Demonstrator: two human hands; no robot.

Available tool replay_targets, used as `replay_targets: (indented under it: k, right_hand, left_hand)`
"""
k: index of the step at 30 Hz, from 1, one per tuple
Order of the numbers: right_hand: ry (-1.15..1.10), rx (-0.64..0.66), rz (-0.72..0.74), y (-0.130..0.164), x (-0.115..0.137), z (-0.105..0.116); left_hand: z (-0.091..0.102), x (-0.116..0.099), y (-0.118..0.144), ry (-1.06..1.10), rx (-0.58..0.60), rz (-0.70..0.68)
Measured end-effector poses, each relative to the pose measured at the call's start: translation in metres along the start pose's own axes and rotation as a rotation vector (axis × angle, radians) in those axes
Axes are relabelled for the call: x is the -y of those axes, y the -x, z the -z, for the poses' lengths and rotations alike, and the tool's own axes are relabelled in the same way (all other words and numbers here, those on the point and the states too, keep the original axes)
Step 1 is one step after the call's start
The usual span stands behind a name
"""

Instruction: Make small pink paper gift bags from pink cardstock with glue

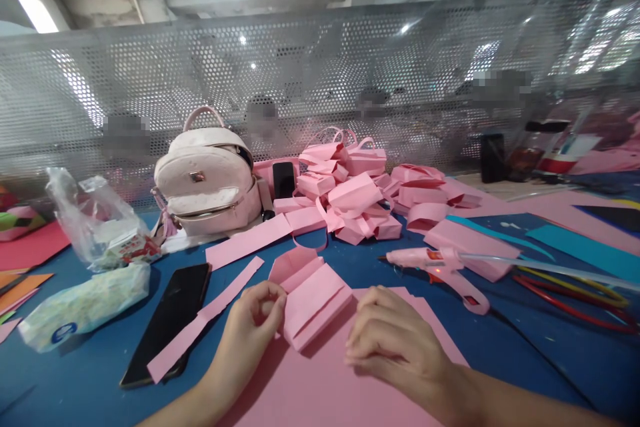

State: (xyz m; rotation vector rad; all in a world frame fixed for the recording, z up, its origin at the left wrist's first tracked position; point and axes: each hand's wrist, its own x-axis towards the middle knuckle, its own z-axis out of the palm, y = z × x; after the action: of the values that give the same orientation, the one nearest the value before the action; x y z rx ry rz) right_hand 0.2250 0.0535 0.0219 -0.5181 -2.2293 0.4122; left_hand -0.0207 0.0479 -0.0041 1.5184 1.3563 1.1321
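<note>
Head view | folded pink paper box point(313, 297) | flaps open | left hand point(253, 320) pinching edge

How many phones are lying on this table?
2. One black phone lies flat left of the left hand, under a pink paper strip; another phone stands beside the backpack. Others may be hidden.

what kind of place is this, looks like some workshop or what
Probably a shared paper-craft workbench. A heap of folded pink paper boxes sits on the blue table, a pink hot-glue gun lies beside it, and the left hand touches a half-folded pink paper box.
</note>
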Motion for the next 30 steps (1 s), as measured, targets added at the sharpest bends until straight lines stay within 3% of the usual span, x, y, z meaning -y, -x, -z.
replay_targets:
  k: [7, 13, 21, 25, 30]
  right_hand:
    - [-0.180, -0.068, -0.249, 0.003, -0.004, -0.007]
    - [-0.223, -0.093, -0.275, 0.004, -0.010, -0.011]
    - [-0.462, -0.050, -0.575, 0.008, -0.013, -0.015]
    - [-0.487, 0.033, -0.577, 0.004, -0.012, -0.014]
    - [-0.334, 0.088, -0.448, 0.002, -0.009, -0.012]
  left_hand:
    - [0.002, 0.008, -0.002, 0.090, 0.030, 0.023]
    - [0.003, 0.011, -0.003, 0.133, -0.003, 0.021]
    - [0.005, 0.003, -0.005, 0.161, -0.090, -0.008]
    - [0.005, 0.003, -0.005, 0.156, -0.093, -0.024]
    - [0.006, 0.005, -0.006, 0.133, -0.097, -0.060]
